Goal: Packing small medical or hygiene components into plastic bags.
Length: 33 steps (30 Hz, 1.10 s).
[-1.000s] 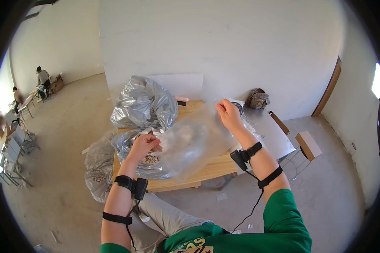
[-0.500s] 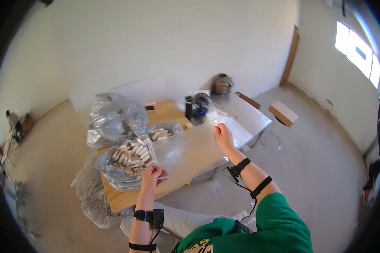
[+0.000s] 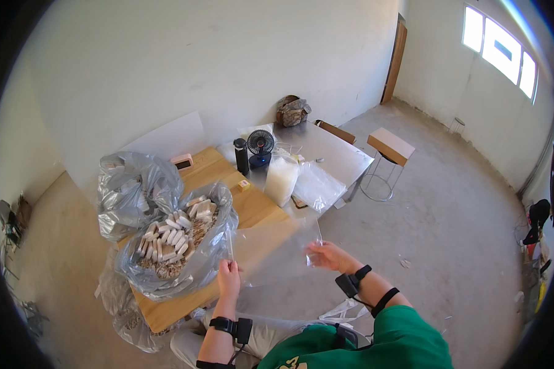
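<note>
Plastic bag (image 3: 269, 251) (clear, flat) between left hand (image 3: 229, 278) and right hand (image 3: 331, 256).

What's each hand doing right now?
Left hand: closed, holding one end of the clear plastic bag.
Right hand: closed, holding its other end.

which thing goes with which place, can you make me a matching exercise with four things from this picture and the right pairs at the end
Things
1. clear bag
2. bundles
3. fan
4. window

Places
A. just right of the bottle
B. high on the right wall
C. held between left hand and right hand
D. in a grey bag on the wooden table

Pairs: 1-C, 2-D, 3-A, 4-B
</note>
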Available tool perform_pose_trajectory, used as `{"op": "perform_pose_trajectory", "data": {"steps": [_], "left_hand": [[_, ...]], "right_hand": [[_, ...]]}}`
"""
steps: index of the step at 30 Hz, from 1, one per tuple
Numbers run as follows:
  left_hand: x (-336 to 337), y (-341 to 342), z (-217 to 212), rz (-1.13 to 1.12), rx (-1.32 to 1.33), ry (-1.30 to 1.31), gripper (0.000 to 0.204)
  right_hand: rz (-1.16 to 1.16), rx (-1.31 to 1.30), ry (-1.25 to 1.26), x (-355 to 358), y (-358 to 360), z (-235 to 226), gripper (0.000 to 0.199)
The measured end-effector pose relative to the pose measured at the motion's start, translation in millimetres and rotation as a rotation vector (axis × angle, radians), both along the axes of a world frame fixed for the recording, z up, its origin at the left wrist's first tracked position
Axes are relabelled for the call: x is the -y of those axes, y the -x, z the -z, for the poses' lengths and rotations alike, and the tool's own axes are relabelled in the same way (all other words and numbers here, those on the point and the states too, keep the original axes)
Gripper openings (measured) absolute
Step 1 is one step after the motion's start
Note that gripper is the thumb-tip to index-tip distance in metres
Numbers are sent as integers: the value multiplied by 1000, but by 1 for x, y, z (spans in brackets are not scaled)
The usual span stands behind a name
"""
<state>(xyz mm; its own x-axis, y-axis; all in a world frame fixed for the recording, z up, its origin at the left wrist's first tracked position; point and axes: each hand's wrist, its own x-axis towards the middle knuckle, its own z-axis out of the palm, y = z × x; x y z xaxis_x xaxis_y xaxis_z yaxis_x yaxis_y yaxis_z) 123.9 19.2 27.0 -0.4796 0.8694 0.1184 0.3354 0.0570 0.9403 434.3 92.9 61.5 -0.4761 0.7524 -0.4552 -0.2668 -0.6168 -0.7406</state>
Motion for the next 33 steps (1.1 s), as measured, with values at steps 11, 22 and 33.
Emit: {"op": "perform_pose_trajectory", "data": {"steps": [11,22,33], "left_hand": [[-81,-15,85,253,-271,223,40],[-123,-59,79,395,-769,929,92],[-127,-56,82,427,-702,1039,97]], "right_hand": [[204,199,-188,-83,-69,22,14],[595,-31,-449,-237,-142,-18,21],[902,-202,-257,-338,-92,78,18]]}}
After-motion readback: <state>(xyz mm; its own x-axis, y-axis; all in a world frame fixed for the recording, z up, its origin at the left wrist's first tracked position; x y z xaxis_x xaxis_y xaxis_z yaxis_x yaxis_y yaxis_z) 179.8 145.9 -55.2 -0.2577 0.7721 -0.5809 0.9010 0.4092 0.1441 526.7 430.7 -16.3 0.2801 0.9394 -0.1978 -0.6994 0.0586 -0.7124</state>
